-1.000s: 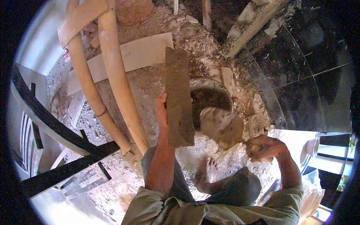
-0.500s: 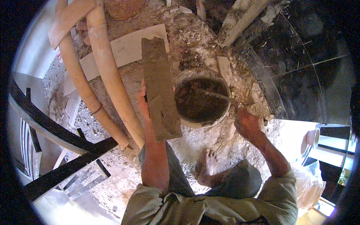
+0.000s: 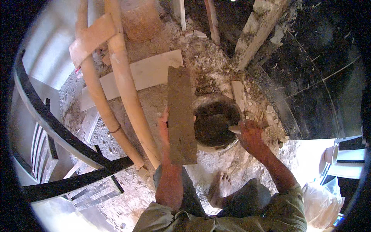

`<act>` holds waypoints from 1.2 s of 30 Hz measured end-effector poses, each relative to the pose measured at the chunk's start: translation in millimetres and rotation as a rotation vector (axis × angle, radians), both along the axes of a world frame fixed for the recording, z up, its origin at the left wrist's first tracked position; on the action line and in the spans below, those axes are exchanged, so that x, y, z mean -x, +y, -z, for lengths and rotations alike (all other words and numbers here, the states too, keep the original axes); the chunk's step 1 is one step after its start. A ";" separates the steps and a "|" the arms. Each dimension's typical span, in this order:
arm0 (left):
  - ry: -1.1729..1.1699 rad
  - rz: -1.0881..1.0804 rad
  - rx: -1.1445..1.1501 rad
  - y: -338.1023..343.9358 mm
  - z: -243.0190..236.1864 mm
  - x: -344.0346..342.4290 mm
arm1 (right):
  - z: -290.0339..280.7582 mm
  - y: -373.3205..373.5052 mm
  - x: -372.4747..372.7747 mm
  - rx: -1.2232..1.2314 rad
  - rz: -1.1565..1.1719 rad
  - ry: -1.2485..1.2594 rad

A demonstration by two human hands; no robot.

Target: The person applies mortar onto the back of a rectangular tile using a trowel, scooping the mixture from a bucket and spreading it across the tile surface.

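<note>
My left hand (image 3: 164, 125) grips a long flat slab (image 3: 181, 116) by its left edge, and most of the fingers are hidden beneath it. Grey-brown mortar covers the slab's upper face. Just right of the slab stands a round bucket (image 3: 236, 146) with dark wet mortar (image 3: 212, 127) inside. My right hand (image 3: 251, 135) is closed at the bucket's right rim around a trowel (image 3: 234, 129). The trowel's pale metal points left into the bucket, and its far end cannot be made out against the mortar.
Two long wooden poles (image 3: 125, 77) joined by a crosspiece (image 3: 92, 40) lean at the left, beside a black metal frame (image 3: 77, 185). A pale board (image 3: 135, 73) and a rusty drum (image 3: 141, 21) are beyond. Dark panels (image 3: 317, 89) lie right; a plastic bag (image 3: 322, 201) sits lower right.
The whole view has shifted, so everything sits lower and further right. My right hand has come closer to the bucket, and less of the trowel shows. My left hand still holds the slab.
</note>
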State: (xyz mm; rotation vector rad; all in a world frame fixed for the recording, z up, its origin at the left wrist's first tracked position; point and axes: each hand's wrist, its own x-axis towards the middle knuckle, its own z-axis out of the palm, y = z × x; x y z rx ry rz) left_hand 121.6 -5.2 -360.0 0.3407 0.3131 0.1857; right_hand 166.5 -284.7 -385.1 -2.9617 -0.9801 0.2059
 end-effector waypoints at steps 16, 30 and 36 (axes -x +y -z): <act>-0.040 0.183 -0.002 -132.8 -333.2 -28.7 | -328.8 -11.6 35.5 -0.834 0.387 0.043; -0.536 0.647 0.542 -219.1 -647.5 -67.4 | -616.2 -24.9 -19.4 -1.649 0.721 0.138; -0.255 0.551 0.310 -222.9 -683.1 -68.7 | -649.1 -55.8 -2.3 -1.413 0.585 0.059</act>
